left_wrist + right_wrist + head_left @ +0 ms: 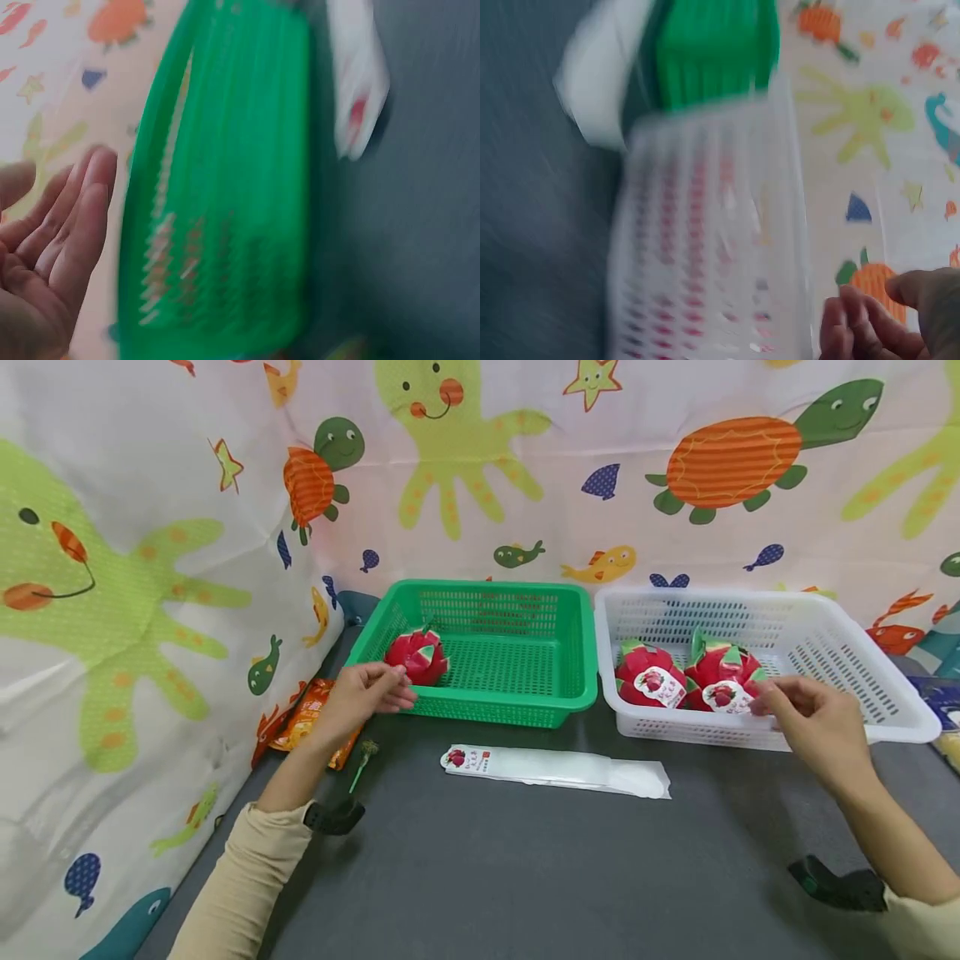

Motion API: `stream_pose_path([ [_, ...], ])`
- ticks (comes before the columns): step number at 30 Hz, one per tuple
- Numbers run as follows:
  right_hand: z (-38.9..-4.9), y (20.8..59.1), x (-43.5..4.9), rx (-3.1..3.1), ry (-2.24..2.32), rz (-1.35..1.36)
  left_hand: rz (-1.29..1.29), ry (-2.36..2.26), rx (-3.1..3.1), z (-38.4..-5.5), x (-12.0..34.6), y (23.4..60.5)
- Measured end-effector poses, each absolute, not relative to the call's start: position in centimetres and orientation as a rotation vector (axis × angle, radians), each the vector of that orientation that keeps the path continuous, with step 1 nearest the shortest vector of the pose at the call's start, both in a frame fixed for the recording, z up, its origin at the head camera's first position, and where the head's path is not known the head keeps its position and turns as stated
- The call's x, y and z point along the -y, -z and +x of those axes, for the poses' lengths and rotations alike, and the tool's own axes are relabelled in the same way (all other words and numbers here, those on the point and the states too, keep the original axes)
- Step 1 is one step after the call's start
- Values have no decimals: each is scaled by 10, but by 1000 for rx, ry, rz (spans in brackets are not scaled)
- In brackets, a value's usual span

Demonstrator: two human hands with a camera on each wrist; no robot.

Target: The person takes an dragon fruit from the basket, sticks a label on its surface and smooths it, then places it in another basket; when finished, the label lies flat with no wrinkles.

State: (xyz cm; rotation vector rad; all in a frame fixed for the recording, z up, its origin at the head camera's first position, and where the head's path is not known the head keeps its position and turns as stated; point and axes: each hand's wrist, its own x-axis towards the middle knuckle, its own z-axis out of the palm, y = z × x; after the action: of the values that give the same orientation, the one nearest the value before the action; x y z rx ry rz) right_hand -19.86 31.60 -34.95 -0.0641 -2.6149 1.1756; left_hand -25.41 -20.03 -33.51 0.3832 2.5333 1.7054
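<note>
My left hand (pixel 367 689) hovers at the front left corner of the green basket (pixel 577 647), nothing in its fingers. Just past its fingertips, a red dragon fruit (pixel 417 658) with green-tipped scales lies in that basket. In the left wrist view the left hand (pixel 56 247) shows its fingers loosely extended, thumb apart. My right hand (pixel 817 718) is over the front rim of the white basket (pixel 892 693), fingertips right by a labelled dragon fruit (pixel 723 672). Another labelled dragon fruit (pixel 648 672) lies left of it. In the right wrist view the right hand (pixel 885 322) has loosely bent fingers holding nothing.
A white strip of stickers (pixel 555 768) lies on the dark table in front of the baskets. An orange packet (pixel 303 718) and a small green-stemmed item (pixel 363 764) lie at left. A blue-and-yellow packet (pixel 947 710) is at the right edge. A printed curtain (pixel 487 468) hangs behind.
</note>
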Motion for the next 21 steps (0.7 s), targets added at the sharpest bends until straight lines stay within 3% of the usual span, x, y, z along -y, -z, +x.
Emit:
stream_pose_path([
  [5,-171,374,-324,2399,-2008,5,587,-927,-3139,-297,212,310],
  [10,-176,394,-340,1731,-2797,55,648,-267,-3093,-339,218,308],
  [14,-179,400,-349,1433,-2939,100,662,-16,-2965,-359,215,309],
  [21,-177,400,-350,1502,-2853,135,700,28,-2864,-374,198,305],
])
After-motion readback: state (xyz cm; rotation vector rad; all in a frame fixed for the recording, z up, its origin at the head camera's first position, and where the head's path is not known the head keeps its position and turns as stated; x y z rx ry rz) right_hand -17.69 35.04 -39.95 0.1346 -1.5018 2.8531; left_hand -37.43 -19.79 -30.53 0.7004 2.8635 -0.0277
